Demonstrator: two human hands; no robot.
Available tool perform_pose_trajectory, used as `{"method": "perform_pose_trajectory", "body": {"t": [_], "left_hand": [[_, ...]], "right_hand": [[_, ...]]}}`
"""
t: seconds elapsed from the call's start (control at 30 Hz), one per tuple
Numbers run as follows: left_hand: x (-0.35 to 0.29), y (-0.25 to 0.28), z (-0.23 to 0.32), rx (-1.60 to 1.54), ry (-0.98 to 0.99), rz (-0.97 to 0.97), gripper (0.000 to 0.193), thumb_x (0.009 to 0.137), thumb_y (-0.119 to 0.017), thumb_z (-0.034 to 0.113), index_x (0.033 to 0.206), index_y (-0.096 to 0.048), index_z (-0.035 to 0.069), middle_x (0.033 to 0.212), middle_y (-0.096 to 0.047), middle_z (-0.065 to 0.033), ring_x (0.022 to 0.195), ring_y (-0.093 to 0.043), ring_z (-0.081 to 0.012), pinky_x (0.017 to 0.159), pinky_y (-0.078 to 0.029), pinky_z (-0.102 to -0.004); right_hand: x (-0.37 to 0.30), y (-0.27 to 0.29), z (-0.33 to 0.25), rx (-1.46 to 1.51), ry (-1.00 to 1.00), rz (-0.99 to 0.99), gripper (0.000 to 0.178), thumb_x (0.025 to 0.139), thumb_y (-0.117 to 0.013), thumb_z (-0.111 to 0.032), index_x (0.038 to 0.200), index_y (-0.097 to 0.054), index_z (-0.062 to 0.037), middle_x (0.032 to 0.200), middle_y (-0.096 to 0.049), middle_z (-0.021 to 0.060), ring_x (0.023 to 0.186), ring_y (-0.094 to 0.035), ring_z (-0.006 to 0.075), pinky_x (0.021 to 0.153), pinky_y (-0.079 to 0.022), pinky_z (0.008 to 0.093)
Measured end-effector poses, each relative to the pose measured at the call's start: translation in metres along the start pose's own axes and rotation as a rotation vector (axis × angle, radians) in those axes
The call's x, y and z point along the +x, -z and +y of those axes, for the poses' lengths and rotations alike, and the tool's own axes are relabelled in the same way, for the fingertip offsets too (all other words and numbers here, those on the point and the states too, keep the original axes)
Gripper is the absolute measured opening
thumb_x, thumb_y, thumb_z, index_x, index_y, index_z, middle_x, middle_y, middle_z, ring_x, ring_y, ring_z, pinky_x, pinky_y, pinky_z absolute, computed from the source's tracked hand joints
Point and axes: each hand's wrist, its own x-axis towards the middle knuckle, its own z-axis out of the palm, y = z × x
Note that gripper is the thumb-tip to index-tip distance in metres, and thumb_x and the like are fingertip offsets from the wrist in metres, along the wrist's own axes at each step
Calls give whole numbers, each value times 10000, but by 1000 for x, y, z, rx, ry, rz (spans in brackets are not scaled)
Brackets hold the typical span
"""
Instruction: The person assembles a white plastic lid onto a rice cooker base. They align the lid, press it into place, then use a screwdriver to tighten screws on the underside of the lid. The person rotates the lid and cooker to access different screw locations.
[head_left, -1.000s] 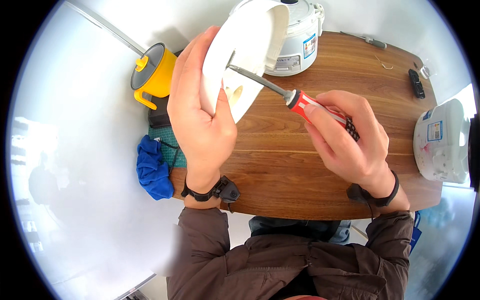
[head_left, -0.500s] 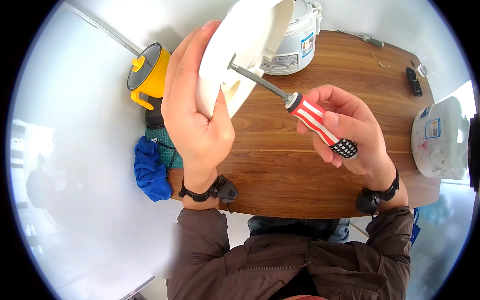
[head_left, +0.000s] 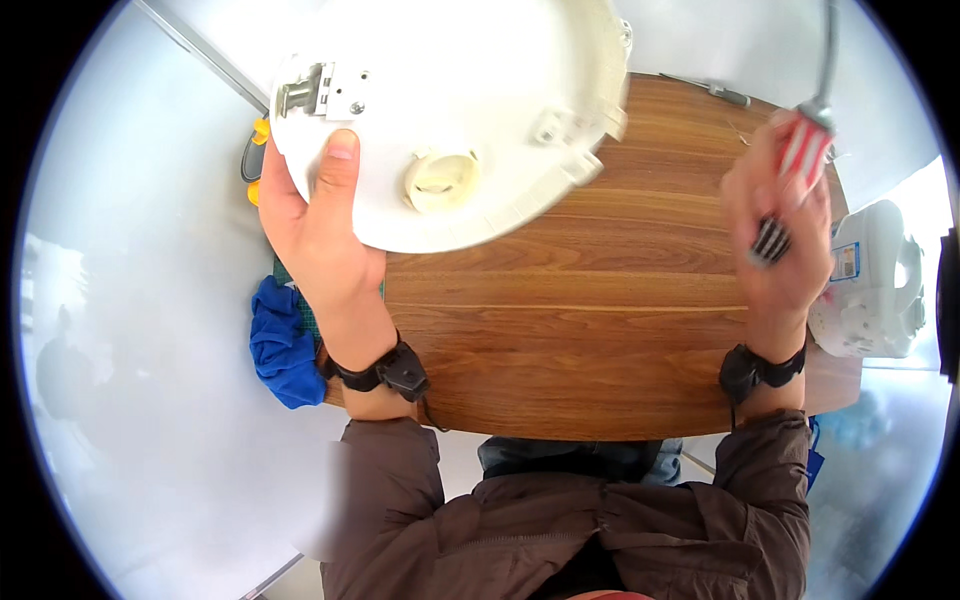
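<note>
My left hand (head_left: 325, 220) grips the edge of a large rounded white plastic cover (head_left: 480, 130), thumb on its inner face and fingers behind. By the thumb sits a metal hinge piece (head_left: 310, 92) with a spring. A round cream-coloured socket (head_left: 441, 182) and small clips along the rim also show. Off to the right, my right hand (head_left: 785, 225) is closed round a screwdriver (head_left: 805, 150) with a red-and-white striped handle and a dark starred end. Its shaft points up and away from the cover, blurred by motion, and the tip is out of view.
At the far right of the wooden table (head_left: 560, 330) stands a white appliance body (head_left: 875, 285). Another screwdriver (head_left: 715, 90) lies at the back edge. A blue cloth (head_left: 283, 345) and part of a green mat are at the left. Behind my left hand a yellow pot (head_left: 256, 165) is mostly hidden.
The cover has turned so its inside faces me, and now hides the rice cooker behind it. My right hand has pulled the screwdriver away to the right, with its shaft now pointing up.
</note>
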Motion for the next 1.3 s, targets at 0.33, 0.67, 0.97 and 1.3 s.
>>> {"method": "perform_pose_trajectory", "body": {"t": [0.33,0.67,0.97,1.3], "left_hand": [[-14,-30,-31,-449,472,-257,393,987,-668,150,1329,-577,-19,1215,-692,-107,1065,-679,-171,912,-560,-314],[-21,-50,-52,-263,509,-259,365,1022,-637,216,1299,-607,-20,1140,-710,-67,969,-678,-114,837,-555,-266],[-34,-57,-62,-190,431,-240,361,1061,-569,266,1276,-614,-20,1103,-707,-34,967,-643,-72,815,-528,-234],[-35,-59,-50,-192,494,-238,478,1057,-576,327,1417,-551,14,1190,-686,-38,1019,-638,-73,837,-534,-241]], "right_hand": [[-9,-16,4,-234,-227,148,332,952,-628,-159,1224,-550,15,822,-577,17,710,-575,103,631,-464,249],[-19,-22,17,-323,-215,120,347,926,-664,-145,1219,-562,11,838,-602,18,718,-591,97,636,-484,247],[-22,-25,27,-371,-213,121,364,901,-697,-133,1215,-574,7,853,-625,20,725,-606,90,640,-503,245],[-17,-24,26,-360,-187,148,385,874,-733,-118,1210,-586,2,870,-651,22,733,-623,84,645,-524,243]]}}
